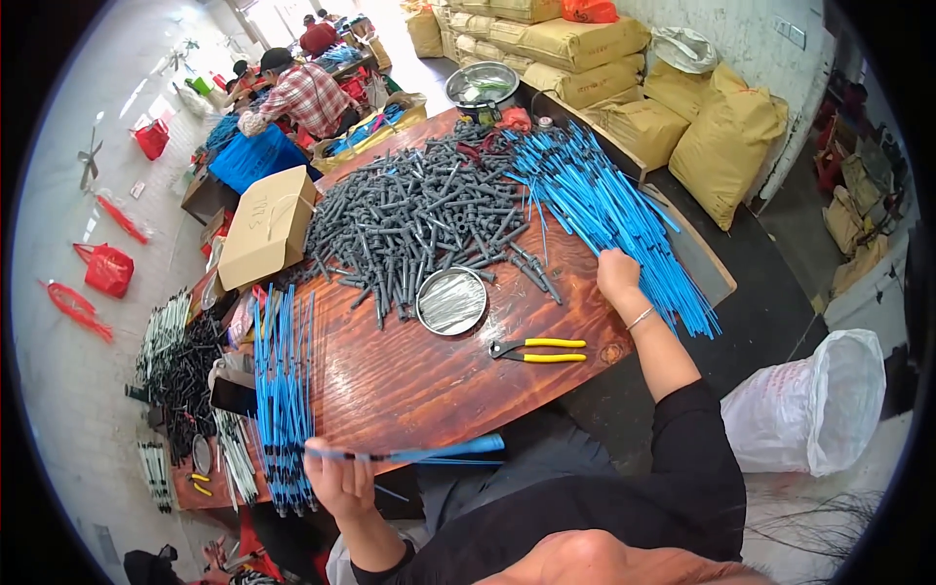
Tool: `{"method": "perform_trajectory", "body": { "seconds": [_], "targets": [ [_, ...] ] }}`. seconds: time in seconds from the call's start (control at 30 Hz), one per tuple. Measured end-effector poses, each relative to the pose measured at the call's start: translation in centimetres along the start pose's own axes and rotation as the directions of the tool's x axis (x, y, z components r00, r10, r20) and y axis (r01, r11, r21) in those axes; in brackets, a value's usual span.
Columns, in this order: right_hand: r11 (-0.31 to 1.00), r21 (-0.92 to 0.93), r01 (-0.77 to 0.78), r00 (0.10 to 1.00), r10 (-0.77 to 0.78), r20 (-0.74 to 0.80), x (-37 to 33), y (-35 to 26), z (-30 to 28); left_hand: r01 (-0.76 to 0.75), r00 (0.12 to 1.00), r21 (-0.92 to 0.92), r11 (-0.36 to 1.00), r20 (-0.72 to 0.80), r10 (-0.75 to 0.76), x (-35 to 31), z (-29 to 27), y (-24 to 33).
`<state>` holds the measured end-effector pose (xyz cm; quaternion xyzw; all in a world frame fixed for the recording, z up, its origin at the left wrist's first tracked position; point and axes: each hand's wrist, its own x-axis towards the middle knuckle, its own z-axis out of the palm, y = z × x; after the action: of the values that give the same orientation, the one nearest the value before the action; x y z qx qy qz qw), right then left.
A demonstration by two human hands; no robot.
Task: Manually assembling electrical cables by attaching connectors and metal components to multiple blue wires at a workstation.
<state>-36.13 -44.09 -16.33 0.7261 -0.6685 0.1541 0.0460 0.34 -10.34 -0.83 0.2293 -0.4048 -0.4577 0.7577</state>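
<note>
My left hand [341, 478] is closed around one end of a blue rod [444, 451] with dark fittings, which lies sideways above the table's near edge and widens at its right end. My right hand [619, 275] reaches to the pile of thin blue rods [624, 219] at the right, its fingers pinched on a rod there. Beside my left hand, more blue rods [283, 361] with black ends lie in a bundle. Between the hands, yellow-handled pliers [554, 350] rest on the wooden table [390, 380], near a round tin [451, 301] of thin metal pins.
A large heap of dark grey plastic tubes [419, 210] covers the table's middle. A cardboard box [265, 229] stands left of it, a metal bowl [482, 86] behind. A white bag-lined bin [809, 405] stands at right. Full yellow sacks [726, 146] line the wall. Other people work farther back.
</note>
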Motion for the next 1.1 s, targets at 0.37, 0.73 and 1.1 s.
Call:
{"method": "perform_trajectory", "body": {
  "seconds": [0.37,0.73,1.1],
  "targets": [
    [0.896,0.372,0.241,0.97,-0.231,-0.074,-8.1,-2.2,-5.2,0.189,0.886,0.069,0.98,-0.443,-0.14,3.7,-2.3,-3.2],
    [0.616,0.534,0.579,0.81,-0.51,-0.29,-15.5,-10.5,-10.1,0.364,0.911,0.544,0.756,-0.377,-0.167,9.4,1.3,-7.5],
    [0.117,0.817,0.565,0.54,-0.801,-0.259,-16.8,-15.0,-11.4,0.239,0.968,0.579,0.779,-0.209,-0.141,7.1,1.0,-6.7]
  ]
}}
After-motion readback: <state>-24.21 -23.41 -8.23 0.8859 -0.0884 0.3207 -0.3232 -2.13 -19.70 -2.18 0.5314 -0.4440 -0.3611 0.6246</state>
